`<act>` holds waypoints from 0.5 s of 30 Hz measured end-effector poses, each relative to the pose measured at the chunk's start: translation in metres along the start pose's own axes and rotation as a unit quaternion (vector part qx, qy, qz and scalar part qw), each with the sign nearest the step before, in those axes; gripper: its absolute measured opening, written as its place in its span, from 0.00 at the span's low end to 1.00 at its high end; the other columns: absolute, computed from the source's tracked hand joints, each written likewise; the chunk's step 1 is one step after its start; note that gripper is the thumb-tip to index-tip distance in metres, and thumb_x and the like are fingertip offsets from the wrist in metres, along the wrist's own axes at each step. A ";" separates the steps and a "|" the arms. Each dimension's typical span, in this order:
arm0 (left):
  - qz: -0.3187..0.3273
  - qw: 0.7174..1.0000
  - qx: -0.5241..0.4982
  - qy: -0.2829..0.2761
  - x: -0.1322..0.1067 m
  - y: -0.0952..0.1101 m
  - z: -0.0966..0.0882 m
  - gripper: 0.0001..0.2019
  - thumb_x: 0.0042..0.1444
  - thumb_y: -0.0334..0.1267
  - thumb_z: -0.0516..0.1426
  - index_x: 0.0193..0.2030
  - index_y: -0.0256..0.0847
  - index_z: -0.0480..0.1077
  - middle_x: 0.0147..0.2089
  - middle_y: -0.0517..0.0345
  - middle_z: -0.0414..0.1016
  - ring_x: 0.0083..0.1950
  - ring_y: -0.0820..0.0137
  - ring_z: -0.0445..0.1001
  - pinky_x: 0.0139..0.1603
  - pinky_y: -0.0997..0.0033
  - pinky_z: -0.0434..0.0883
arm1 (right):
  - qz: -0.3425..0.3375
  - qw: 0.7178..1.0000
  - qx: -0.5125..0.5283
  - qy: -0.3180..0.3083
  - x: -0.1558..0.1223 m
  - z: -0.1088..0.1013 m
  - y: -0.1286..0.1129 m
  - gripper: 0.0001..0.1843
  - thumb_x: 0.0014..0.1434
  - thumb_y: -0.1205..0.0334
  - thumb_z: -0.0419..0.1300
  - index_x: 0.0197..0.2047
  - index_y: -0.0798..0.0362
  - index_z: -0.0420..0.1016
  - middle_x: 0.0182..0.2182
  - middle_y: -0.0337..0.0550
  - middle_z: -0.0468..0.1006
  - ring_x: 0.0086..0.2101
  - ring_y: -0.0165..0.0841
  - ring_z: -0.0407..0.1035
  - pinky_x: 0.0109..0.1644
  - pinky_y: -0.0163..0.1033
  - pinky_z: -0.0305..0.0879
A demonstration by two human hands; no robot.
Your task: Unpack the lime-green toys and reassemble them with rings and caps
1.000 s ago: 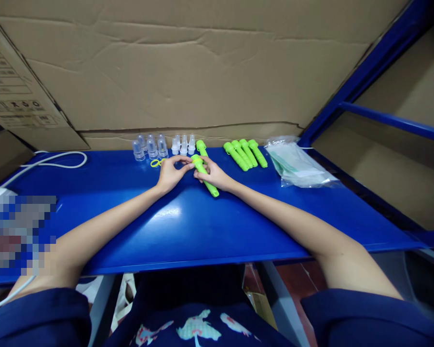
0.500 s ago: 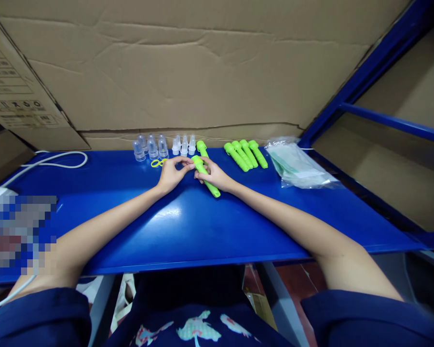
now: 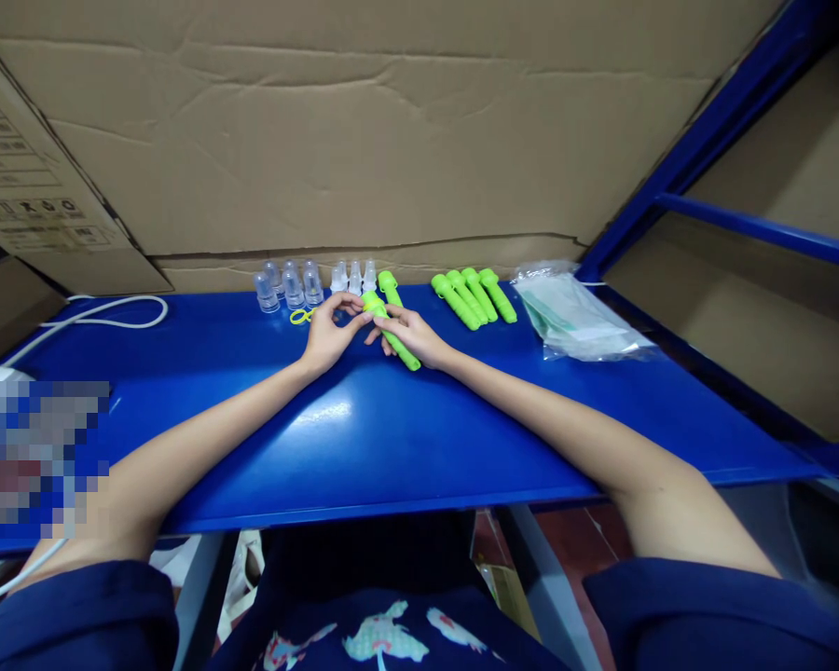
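Observation:
A bright green flashlight-shaped tube slants between my hands, its wide head up and to the left. My right hand is wrapped around it just below the head. At the head, the thumb and fingers of my left hand pinch a yellow ring, which lies against the green rim; whether it is fully seated I cannot tell. More yellow rings lie on the table left of that hand. Behind the held piece, another green tube is partly hidden.
Several clear domed caps and smaller translucent cone-shaped pieces stand along the back. Several green tubes lie to the right, beside a clear plastic bag. A white cable loops at left on the blue table; cardboard walls the back.
The green tube's head has shifted slightly left and up, with my right hand following. A yellow ring now shows at the head, by my left fingertips.

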State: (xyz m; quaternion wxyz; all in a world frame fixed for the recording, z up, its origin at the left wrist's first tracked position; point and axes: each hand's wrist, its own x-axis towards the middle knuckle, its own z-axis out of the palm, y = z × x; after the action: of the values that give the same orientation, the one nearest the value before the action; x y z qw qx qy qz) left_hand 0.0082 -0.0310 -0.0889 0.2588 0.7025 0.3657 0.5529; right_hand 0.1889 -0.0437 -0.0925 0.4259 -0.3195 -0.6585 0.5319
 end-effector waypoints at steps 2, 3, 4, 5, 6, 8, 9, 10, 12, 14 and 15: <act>0.002 1.000 0.004 0.001 0.000 0.003 0.000 0.09 0.52 0.38 0.66 0.39 0.40 0.74 0.38 0.57 0.79 0.39 0.71 0.75 0.43 0.70 0.69 | 0.001 1.000 -0.015 -0.006 -0.002 0.000 -0.002 0.22 0.60 0.45 0.62 0.45 0.56 0.67 0.29 0.44 0.81 0.20 0.26 0.68 0.23 0.30 0.64; 0.004 1.000 0.008 -0.001 0.000 0.004 0.000 0.09 0.52 0.38 0.66 0.39 0.40 0.75 0.38 0.58 0.79 0.39 0.71 0.75 0.43 0.71 0.69 | 0.001 1.000 -0.020 -0.007 -0.003 0.000 -0.003 0.22 0.61 0.45 0.61 0.43 0.57 0.68 0.29 0.44 0.81 0.20 0.26 0.68 0.23 0.30 0.64; 0.008 1.000 0.011 -0.002 -0.001 0.005 0.000 0.08 0.53 0.38 0.66 0.38 0.39 0.75 0.37 0.58 0.79 0.38 0.71 0.75 0.42 0.71 0.69 | 0.001 1.000 -0.026 -0.009 -0.003 0.000 -0.003 0.21 0.61 0.45 0.61 0.43 0.57 0.69 0.28 0.45 0.81 0.21 0.26 0.68 0.24 0.30 0.64; 0.016 1.000 0.014 -0.003 -0.001 0.007 0.000 0.07 0.53 0.38 0.66 0.37 0.39 0.75 0.36 0.58 0.79 0.38 0.71 0.75 0.42 0.71 0.69 | 0.000 0.999 -0.030 -0.010 -0.004 0.000 -0.003 0.21 0.61 0.46 0.61 0.42 0.57 0.69 0.28 0.45 0.81 0.21 0.26 0.68 0.24 0.30 0.64; 0.029 0.999 0.016 -0.004 -0.001 0.008 0.000 0.06 0.54 0.38 0.65 0.36 0.39 0.76 0.36 0.58 0.79 0.38 0.71 0.75 0.42 0.70 0.69 | -0.001 0.999 -0.034 -0.011 -0.004 0.000 -0.002 0.20 0.62 0.46 0.60 0.41 0.58 0.69 0.29 0.46 0.81 0.21 0.26 0.68 0.24 0.30 0.64; 0.056 0.998 0.018 -0.008 -0.002 0.010 0.000 0.05 0.54 0.37 0.65 0.33 0.39 0.75 0.35 0.58 0.79 0.38 0.71 0.75 0.42 0.70 0.69 | -0.004 0.999 -0.035 -0.012 -0.003 0.000 -0.002 0.19 0.62 0.47 0.60 0.40 0.58 0.70 0.29 0.47 0.82 0.21 0.26 0.68 0.24 0.30 0.64; 0.067 0.998 0.019 -0.011 -0.003 0.011 0.000 0.05 0.55 0.37 0.64 0.33 0.39 0.75 0.35 0.58 0.79 0.38 0.71 0.75 0.43 0.70 0.69 | -0.005 0.999 -0.033 -0.011 -0.003 0.000 -0.002 0.19 0.62 0.47 0.60 0.39 0.58 0.70 0.29 0.47 0.82 0.21 0.26 0.68 0.24 0.30 0.63; 0.072 0.997 0.019 -0.015 -0.003 0.011 0.000 0.05 0.55 0.37 0.64 0.32 0.39 0.75 0.34 0.58 0.78 0.37 0.71 0.75 0.43 0.69 0.70 | -0.004 1.000 -0.030 -0.009 -0.003 0.000 -0.002 0.19 0.62 0.48 0.60 0.40 0.58 0.69 0.29 0.47 0.82 0.20 0.26 0.67 0.23 0.30 0.63; 0.067 0.997 0.023 -0.011 -0.003 0.009 0.001 0.05 0.55 0.37 0.64 0.34 0.39 0.74 0.35 0.58 0.78 0.37 0.71 0.75 0.43 0.69 0.70 | 0.003 1.000 -0.021 -0.007 -0.002 0.000 -0.002 0.18 0.62 0.48 0.60 0.42 0.57 0.68 0.29 0.46 0.82 0.20 0.26 0.68 0.24 0.30 0.64; 0.055 0.998 0.028 0.012 -0.002 0.006 0.002 0.08 0.54 0.38 0.65 0.37 0.39 0.73 0.37 0.57 0.78 0.38 0.71 0.74 0.44 0.70 0.70 | 0.011 1.000 -0.014 -0.003 -0.002 0.001 -0.003 0.19 0.63 0.49 0.61 0.45 0.57 0.67 0.29 0.45 0.82 0.20 0.27 0.68 0.24 0.30 0.64; 0.051 0.998 0.029 0.024 -0.002 0.005 0.003 0.10 0.53 0.39 0.66 0.38 0.40 0.73 0.38 0.57 0.78 0.39 0.71 0.74 0.44 0.69 0.70 | 0.014 1.000 -0.011 -0.002 -0.002 0.002 -0.003 0.19 0.63 0.48 0.61 0.46 0.56 0.67 0.29 0.44 0.82 0.21 0.27 0.68 0.24 0.30 0.65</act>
State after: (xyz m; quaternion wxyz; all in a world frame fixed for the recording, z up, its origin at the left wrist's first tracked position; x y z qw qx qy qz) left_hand 0.0115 -0.0352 -0.0871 0.2013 0.7141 0.3511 0.5712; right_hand 0.1885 -0.0472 -0.0899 0.4134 -0.3327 -0.6608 0.5309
